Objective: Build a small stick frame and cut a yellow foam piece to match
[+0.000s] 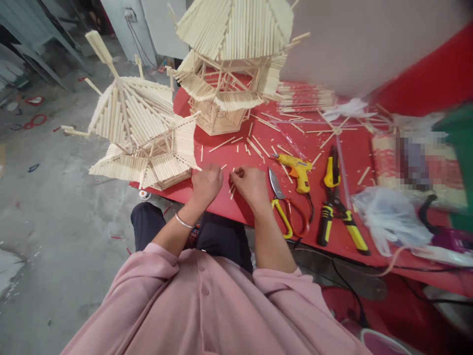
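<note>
My left hand [205,184] rests on the red table [343,148] with its fingers curled under, close to a small wooden stick; what it holds is hidden. My right hand [250,183] lies beside it, fingers pinched on short wooden sticks [232,190] near the table's front edge. A stick-built pagoda model [144,133] lies tilted at the table's left corner, just left of my left hand. A taller stick pagoda [229,64] stands upright behind both hands.
Scissors with yellow and red handles [283,204], a yellow glue gun [297,172] and yellow-black cutters [334,207] lie right of my right hand. Loose sticks [258,145] scatter the table. A clear plastic bag [391,217] sits further right. Concrete floor lies left.
</note>
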Available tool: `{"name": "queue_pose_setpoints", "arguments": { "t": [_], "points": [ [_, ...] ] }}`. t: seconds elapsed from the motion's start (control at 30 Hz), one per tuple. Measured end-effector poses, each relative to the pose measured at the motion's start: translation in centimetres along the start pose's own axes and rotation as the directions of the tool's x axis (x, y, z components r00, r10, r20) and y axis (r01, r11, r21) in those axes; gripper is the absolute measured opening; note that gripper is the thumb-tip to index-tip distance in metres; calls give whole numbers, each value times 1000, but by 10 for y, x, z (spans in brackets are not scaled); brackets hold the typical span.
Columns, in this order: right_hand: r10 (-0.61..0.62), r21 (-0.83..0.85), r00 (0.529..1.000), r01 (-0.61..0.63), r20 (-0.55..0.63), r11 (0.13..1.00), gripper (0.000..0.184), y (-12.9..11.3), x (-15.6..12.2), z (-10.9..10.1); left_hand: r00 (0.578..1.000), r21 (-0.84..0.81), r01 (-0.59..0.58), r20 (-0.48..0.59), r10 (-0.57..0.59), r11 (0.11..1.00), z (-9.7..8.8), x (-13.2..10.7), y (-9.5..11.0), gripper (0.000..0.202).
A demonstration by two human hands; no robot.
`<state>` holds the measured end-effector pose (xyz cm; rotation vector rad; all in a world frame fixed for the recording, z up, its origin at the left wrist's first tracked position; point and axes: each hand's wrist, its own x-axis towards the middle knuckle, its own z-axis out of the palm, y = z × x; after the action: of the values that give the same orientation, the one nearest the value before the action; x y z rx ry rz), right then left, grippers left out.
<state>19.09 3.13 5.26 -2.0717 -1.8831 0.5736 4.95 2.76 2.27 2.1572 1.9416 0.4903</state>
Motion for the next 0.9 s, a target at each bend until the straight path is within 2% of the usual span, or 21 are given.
{"name": "queue_pose_setpoints", "arguments": {
  "t": [0.17,0.27,0.37,0.53,0.73,0.9],
  "points": [
    [31,14,997,-30,-67,999,36,10,-30,-13,996,-63,-70,-67,66,996,0,-5,-1,34],
    [10,-3,999,-10,34,1000,31,12,-53,-13,988,-94,-149,-57,144,984,4,-4,4,37],
    [18,-100,998,-12,56,995,24,8,-66,-9,984,-85,-178,-32,175,980,8,-1,11,32],
    [77,-265,994,-55,73,963,26,3,-67,-14,980,-58,-198,-12,198,978,8,-1,13,27],
    [86,-380,988,-32,128,925,31,-1,-66,-27,969,-27,-244,-31,243,969,5,-8,8,27],
    [-19,-454,989,84,146,887,33,7,-58,-29,953,-27,-298,-65,296,954,7,-15,5,29]
  ]
}}
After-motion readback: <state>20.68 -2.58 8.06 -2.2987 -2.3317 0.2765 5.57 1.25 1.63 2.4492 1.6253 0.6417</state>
